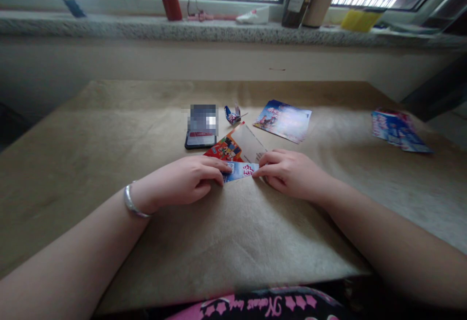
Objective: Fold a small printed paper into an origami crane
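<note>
A colourful printed sheet of paper [237, 152] lies on the felt-covered table [91, 154], partly folded, its white underside turned up. My left hand [186, 181] pinches its near left edge with curled fingers. My right hand [288, 171] pinches the near right edge of the same blue fold. Both hands rest on the table. A silver bangle [132, 203] circles my left wrist.
A phone [201, 128] lies just beyond the paper. A small folded paper figure [233, 115] sits next to it, with a printed sheet [283, 119] to its right. More printed sheets [397, 129] lie far right. The windowsill [219, 28] holds a red cup [171, 3] and bottles.
</note>
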Demonstrator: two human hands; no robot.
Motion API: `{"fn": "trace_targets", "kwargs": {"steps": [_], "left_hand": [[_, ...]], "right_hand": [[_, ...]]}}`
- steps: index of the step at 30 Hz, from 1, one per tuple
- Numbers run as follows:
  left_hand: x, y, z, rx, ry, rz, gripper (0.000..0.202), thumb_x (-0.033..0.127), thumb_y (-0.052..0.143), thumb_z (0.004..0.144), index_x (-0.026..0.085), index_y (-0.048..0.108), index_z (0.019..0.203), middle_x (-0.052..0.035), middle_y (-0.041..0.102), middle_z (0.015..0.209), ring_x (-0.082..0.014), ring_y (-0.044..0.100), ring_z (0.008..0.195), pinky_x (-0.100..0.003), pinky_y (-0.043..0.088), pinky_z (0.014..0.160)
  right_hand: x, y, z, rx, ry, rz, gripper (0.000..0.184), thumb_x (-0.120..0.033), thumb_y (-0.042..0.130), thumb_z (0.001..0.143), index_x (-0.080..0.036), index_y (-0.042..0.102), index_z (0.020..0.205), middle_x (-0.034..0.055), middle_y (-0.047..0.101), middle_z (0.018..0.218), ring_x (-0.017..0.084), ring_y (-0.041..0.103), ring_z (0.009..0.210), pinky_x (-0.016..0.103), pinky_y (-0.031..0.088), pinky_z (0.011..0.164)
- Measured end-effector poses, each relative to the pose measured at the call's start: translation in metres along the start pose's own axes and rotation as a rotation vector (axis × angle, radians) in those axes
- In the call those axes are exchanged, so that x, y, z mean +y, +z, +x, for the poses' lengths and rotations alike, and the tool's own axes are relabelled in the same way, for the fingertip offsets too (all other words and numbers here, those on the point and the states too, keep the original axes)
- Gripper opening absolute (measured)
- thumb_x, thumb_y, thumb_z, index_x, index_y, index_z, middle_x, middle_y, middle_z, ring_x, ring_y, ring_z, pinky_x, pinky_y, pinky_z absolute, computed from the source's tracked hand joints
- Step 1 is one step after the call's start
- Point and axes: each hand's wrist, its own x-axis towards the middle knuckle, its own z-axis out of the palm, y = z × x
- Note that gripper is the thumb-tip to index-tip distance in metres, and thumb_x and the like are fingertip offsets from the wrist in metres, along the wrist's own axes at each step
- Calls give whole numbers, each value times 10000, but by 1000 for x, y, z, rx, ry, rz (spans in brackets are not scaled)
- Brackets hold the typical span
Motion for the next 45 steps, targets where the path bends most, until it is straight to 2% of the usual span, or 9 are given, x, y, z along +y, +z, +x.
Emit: {"fn": "trace_targets", "kwargs": {"steps": [8, 16, 25, 28, 33, 39, 45], "left_hand": [[0, -2, 0, 11, 8, -15, 312, 41, 440, 742, 206, 674, 865, -11, 623, 1226, -162, 573, 1135, -321, 460, 1002], [-6, 4, -2, 63, 42, -68, 255, 54, 463, 755, 200, 672, 762, -15, 639, 1196, -154, 593, 1100, -314, 477, 973], [-5, 5, -1, 71, 19, -59, 223, 90, 455, 779, 192, 639, 705, -7, 654, 1168, -151, 598, 1083, -304, 482, 955], [-4, 7, 0, 84, -5, -7, 231, 100, 430, 809, 189, 635, 752, -19, 668, 1130, -156, 613, 1047, -307, 498, 923], [-3, 12, 1, 113, -17, 48, 219, 148, 436, 874, 189, 633, 960, -47, 665, 1083, -159, 623, 976, -304, 505, 887], [-6, 17, 1, 118, 7, 110, 212, 195, 444, 904, 195, 639, 985, -55, 637, 1118, -173, 596, 1000, -337, 483, 928], [-3, 17, 3, 109, -2, 138, 256, 217, 440, 916, 190, 623, 1093, -81, 611, 1120, -185, 568, 1000, -355, 485, 916]], "right_hand": [[-1, -2, 0, -5, 1, -3, 281, -140, 478, 844, -244, 709, 966, 47, 655, 977, 161, 569, 855, 274, 425, 699], [1, -1, -1, 9, 2, -5, 278, -135, 494, 829, -253, 709, 959, 40, 657, 976, 152, 577, 842, 266, 424, 688], [6, -6, -3, -30, 38, 15, 258, -121, 490, 811, -239, 702, 900, 31, 656, 968, 149, 589, 849, 255, 424, 678], [9, -8, -3, -26, 46, 18, 258, -119, 490, 798, -242, 704, 875, 19, 661, 946, 139, 596, 817, 254, 424, 666], [15, -13, -6, -61, 98, -18, 270, -115, 505, 772, -265, 717, 849, -13, 680, 938, 125, 610, 771, 247, 409, 623], [23, -20, -8, -116, 162, -60, 342, -91, 485, 756, -299, 737, 857, -37, 700, 901, 118, 617, 700, 250, 399, 596], [27, -26, -9, -139, 177, -78, 355, -63, 482, 718, -290, 739, 806, -53, 709, 883, 124, 634, 741, 250, 410, 622]]}}
